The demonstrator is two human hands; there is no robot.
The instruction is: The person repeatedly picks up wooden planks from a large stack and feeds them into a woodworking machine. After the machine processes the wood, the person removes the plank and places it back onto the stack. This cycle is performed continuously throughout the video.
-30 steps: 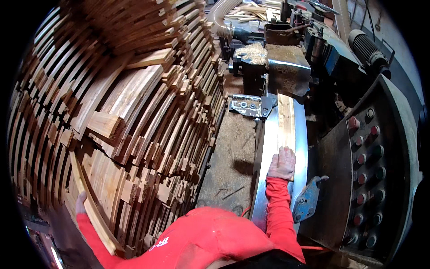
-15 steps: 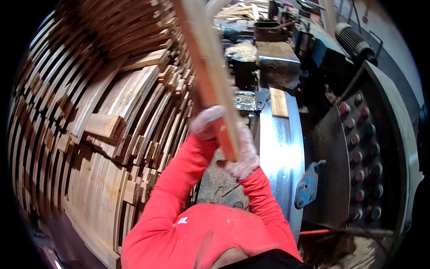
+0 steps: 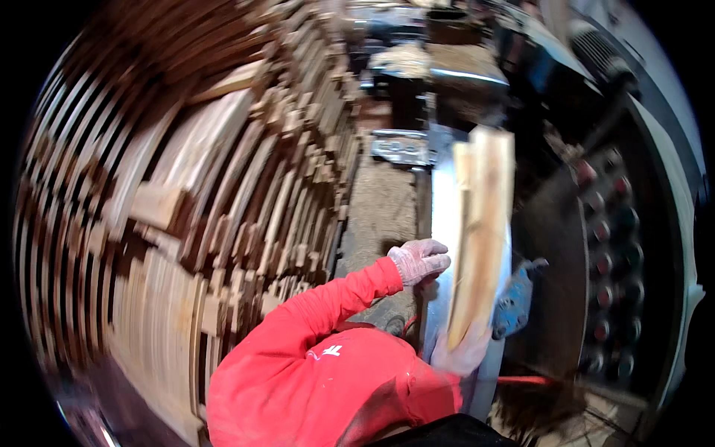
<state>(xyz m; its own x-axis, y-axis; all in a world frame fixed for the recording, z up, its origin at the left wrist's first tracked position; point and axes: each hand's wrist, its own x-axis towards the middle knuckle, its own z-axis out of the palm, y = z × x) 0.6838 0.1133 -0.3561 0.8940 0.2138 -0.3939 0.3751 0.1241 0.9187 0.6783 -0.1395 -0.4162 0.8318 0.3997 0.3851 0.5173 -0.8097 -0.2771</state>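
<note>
A long wooden board (image 3: 489,216) extends away from me over the shiny metal machine bed (image 3: 442,194). My right hand (image 3: 460,352), in a pale work glove, grips its near end; motion blurs the fingers. Just left of the board is my left hand (image 3: 419,261), also gloved. Its fingers point toward the board's side, apart from it and holding nothing. Along the board's left side a paler wooden edge shows, and I cannot tell whether it belongs to a second piece.
Stacked boards (image 3: 160,320) fill the left side. A control panel (image 3: 611,253) with several round buttons stands at the right, near a blue metal bracket (image 3: 514,302) on the bed's edge. Wood shavings (image 3: 401,61) lie on the machinery ahead, and a slotted metal block (image 3: 402,147) sits left of the bed.
The board has swung right and down from its raised position between both hands to over the metal bed. My left hand has let go; my right hand has moved right and nearer with the board.
</note>
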